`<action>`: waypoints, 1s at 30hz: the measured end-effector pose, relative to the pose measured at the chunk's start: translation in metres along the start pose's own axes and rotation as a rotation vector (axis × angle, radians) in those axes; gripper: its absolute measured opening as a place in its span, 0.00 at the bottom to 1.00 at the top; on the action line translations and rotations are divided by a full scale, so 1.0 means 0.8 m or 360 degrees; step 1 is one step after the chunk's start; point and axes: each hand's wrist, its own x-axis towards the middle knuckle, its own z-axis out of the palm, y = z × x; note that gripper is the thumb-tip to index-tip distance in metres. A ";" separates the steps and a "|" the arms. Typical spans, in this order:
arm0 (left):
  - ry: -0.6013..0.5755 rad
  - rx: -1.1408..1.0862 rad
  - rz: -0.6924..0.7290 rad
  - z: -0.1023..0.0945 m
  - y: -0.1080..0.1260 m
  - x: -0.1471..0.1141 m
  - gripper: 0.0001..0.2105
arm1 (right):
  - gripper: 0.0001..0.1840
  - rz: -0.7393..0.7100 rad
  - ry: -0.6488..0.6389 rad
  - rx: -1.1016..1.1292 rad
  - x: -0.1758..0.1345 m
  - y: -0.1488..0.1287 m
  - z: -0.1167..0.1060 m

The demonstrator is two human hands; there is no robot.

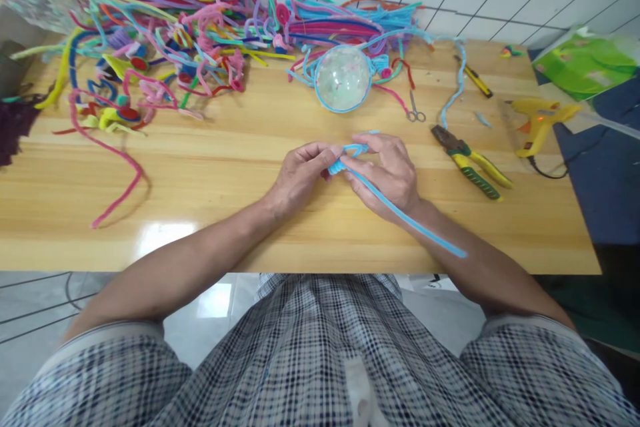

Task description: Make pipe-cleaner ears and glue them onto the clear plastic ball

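Both hands meet over the middle of the table around a light blue pipe cleaner [407, 219]. My left hand [306, 172] pinches its tightly coiled part between thumb and fingers. My right hand [387, 173] is closed on the same pipe cleaner close by, near a small loop at the top. From there one long straight end slants down over the right wrist. Parts of the coil are hidden by the fingertips. Just beyond the hands sits a clear round ball [343, 79] with a blue pipe cleaner around its rim.
Pliers [470, 161], a yellow glue gun [543, 121], a utility knife [474, 77] and small scissors [415, 109] lie to the right. A tangled heap of coloured pipe cleaners [200, 33] covers the back left. A pink pipe cleaner [133, 177] reaches toward the front.
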 end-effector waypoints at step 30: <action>0.0166 0.0332 0.0198 0.009 0.008 -0.008 0.24 | 0.30 0.0966 -0.0015 0.1094 0.011 -0.023 0.018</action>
